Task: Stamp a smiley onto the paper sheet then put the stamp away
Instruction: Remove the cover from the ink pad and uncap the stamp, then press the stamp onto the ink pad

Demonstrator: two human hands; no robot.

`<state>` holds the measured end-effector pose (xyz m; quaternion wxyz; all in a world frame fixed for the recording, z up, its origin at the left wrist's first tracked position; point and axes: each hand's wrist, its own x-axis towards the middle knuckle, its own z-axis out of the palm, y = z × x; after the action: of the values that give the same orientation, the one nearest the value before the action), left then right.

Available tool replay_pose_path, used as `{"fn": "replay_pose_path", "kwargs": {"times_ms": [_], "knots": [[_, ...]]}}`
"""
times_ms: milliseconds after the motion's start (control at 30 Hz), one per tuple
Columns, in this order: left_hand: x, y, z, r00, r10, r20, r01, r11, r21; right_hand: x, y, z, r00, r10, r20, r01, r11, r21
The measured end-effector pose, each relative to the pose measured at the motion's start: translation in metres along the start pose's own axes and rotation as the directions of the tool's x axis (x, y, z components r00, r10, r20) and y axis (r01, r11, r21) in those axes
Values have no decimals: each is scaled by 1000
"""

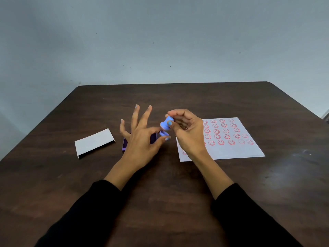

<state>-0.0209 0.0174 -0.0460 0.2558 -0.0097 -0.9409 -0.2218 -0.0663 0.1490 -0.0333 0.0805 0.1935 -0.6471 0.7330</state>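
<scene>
Right hand (187, 132) pinches blue stamp (164, 127) (left hand (140, 134) splayed).

Dark brown wooden table (213, 193) under both hands, grain running across, rounded far corners well beyond the fingertips. Soft sheen on the tabletop to the right of the right hand. Plain grey-blue wall (160, 41) behind the table's far edge, matte, dotted with small dark specks. Even, diffuse light, faint shadows only.
</scene>
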Motion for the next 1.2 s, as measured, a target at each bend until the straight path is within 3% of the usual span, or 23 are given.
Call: {"fn": "replay_pose_path", "kwargs": {"times_ms": [233,333,400,500,600,700,967,1200], "knots": [[-2,-3,7,992,-2,130,-20,986,166,9,1,-9,977,108,-182,-84,987,136],[-1,-8,8,985,-26,172,-11,977,214,11,0,-10,958,207,-198,-150,951,272],[1,-11,5,983,-9,183,-32,975,219,14,-3,-11,920,354,-171,-242,853,463],[5,-26,-9,978,-30,204,-15,976,216,15,-6,-15,861,509,-15,-342,600,723],[13,-48,-30,933,-130,335,87,986,139,13,-8,-16,832,534,148,-409,411,815],[17,-62,-40,888,-175,425,153,985,85,12,-11,-14,805,545,236,-455,312,834],[17,-69,-44,862,-188,471,196,980,32,17,-11,-10,794,521,314,-502,270,822],[16,-67,-49,820,-204,534,252,968,-17,24,-3,7,790,554,263,-554,459,695]]}}
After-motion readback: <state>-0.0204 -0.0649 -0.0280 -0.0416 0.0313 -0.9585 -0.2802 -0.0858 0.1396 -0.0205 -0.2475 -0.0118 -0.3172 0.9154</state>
